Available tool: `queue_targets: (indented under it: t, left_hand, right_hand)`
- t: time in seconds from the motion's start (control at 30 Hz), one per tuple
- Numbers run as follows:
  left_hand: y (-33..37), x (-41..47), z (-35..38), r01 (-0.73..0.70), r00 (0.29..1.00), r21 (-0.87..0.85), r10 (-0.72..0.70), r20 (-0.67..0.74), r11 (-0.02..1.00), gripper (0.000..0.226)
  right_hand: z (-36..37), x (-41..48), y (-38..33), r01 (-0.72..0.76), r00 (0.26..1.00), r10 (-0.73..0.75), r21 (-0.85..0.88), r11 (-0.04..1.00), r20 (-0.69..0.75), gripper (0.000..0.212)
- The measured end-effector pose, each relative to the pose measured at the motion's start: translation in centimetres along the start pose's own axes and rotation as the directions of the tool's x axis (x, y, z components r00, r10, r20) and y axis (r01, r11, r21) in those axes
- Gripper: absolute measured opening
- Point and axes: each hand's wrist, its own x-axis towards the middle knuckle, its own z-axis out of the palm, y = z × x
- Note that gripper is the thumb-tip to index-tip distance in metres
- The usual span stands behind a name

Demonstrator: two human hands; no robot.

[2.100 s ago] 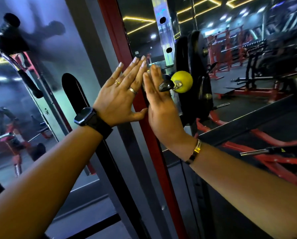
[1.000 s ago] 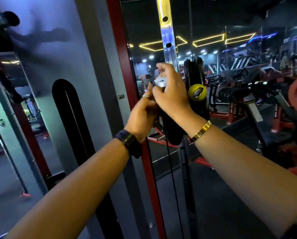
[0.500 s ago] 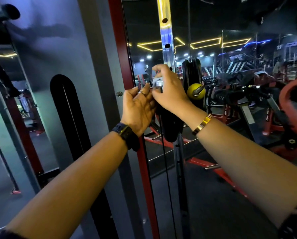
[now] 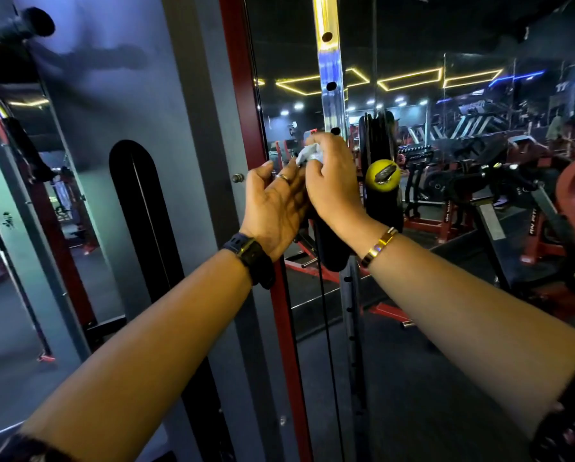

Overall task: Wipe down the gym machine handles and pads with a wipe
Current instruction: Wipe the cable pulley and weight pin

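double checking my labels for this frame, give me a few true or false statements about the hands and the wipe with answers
1. The right hand holds a white wipe. True.
2. The left hand grips the yellow knob. False: it is beside the right hand, apart from the knob.
3. A black watch sits on the left wrist. True.
4. The gold bracelet is on the left wrist. False: it is on the right wrist.
5. The chrome upright above the hands has holes in it. True.
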Motion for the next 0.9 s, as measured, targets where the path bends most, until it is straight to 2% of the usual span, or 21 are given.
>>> queue_targets:
  t: [0.07, 0.13, 0.2, 0.3, 0.37, 0.4, 0.47, 0.5, 0.53, 0.6, 0.67, 0.73, 0.8, 0.87, 0.9]
  left_hand:
    - [0.0, 0.0, 0.1, -0.008, 1.0, 0.042, 0.008, 0.001, 0.999, 0.069]
    - [-0.3, 0.1, 0.0, -0.015, 1.0, 0.055, 0.014, 0.015, 0.998, 0.07]
    - [-0.5, 0.1, 0.0, -0.032, 0.999, 0.058, 0.03, 0.033, 0.998, 0.07]
    - [-0.7, 0.3, -0.3, -0.044, 0.997, 0.177, 0.032, 0.068, 0.983, 0.078]
    - [-0.8, 0.6, -0.5, -0.086, 0.995, 0.36, 0.062, 0.078, 0.929, 0.078]
    - [-0.8, 0.7, -0.7, -0.14, 0.989, 0.471, 0.102, 0.105, 0.871, 0.074]
    - [-0.5, 1.2, -1.5, -0.299, 0.954, 0.686, 0.2, 0.223, 0.663, 0.068]
    - [-0.1, 1.6, -2.3, -0.39, 0.921, 0.779, 0.235, 0.312, 0.492, 0.068]
    - [0.5, 2.1, -3.1, -0.483, 0.872, 0.831, 0.24, 0.427, 0.277, 0.068]
    - [2.0, 3.2, -4.3, -0.587, 0.784, 0.799, 0.155, 0.602, -0.132, 0.07]
    - [3.5, 4.1, -4.8, -0.601, 0.732, 0.693, 0.074, 0.677, -0.398, 0.073]
    - [4.6, 4.9, -5.1, -0.596, 0.681, 0.568, 0.017, 0.732, -0.567, 0.074]
    - [5.5, 5.4, -5.0, -0.59, 0.619, 0.429, -0.042, 0.784, -0.684, 0.072]
    - [6.0, 5.8, -4.8, -0.583, 0.561, 0.294, -0.113, 0.82, -0.758, 0.065]
    - [6.1, 5.9, -4.7, -0.581, 0.542, 0.243, -0.147, 0.827, -0.777, 0.064]
  right_hand:
    - [-0.2, 0.0, 0.2, 0.114, 0.993, -0.11, -0.11, 0.987, 0.045, 0.035]
    - [-0.7, -1.2, 1.3, 0.317, 0.947, -0.288, -0.289, 0.903, 0.138, 0.04]
    - [-1.3, -2.4, 2.8, 0.423, 0.906, -0.374, -0.396, 0.815, 0.2, 0.046]
    - [-1.2, -2.8, 3.3, 0.342, 0.94, -0.308, -0.379, 0.86, 0.148, 0.052]
    - [-0.4, -2.4, 3.2, 0.297, 0.955, -0.27, -0.394, 0.87, 0.125, 0.058]
    - [0.0, -2.4, 3.1, 0.298, 0.954, -0.275, -0.415, 0.859, 0.115, 0.062]
    - [0.2, -3.0, 4.0, 0.375, 0.925, -0.356, -0.456, 0.807, 0.131, 0.069]
    - [-0.1, -3.5, 4.6, 0.423, 0.904, -0.396, -0.468, 0.776, 0.161, 0.065]
    - [-0.5, -4.2, 5.1, 0.454, 0.89, -0.416, -0.456, 0.765, 0.186, 0.059]
    - [-1.5, -5.9, 6.3, 0.527, 0.849, -0.454, -0.459, 0.715, 0.268, 0.05]
    - [-2.2, -7.7, 7.4, 0.656, 0.753, -0.538, -0.48, 0.582, 0.378, 0.047]
    - [-3.2, -8.4, 8.1, 0.76, 0.645, -0.605, -0.472, 0.446, 0.467, 0.044]
    - [-4.3, -7.6, 8.1, 0.806, 0.582, -0.626, -0.47, 0.36, 0.519, 0.042]
    - [-4.6, -6.2, 7.7, 0.799, 0.583, -0.624, -0.506, 0.324, 0.521, 0.042]
    - [-4.4, -5.6, 7.2, 0.773, 0.617, -0.61, -0.53, 0.349, 0.497, 0.042]
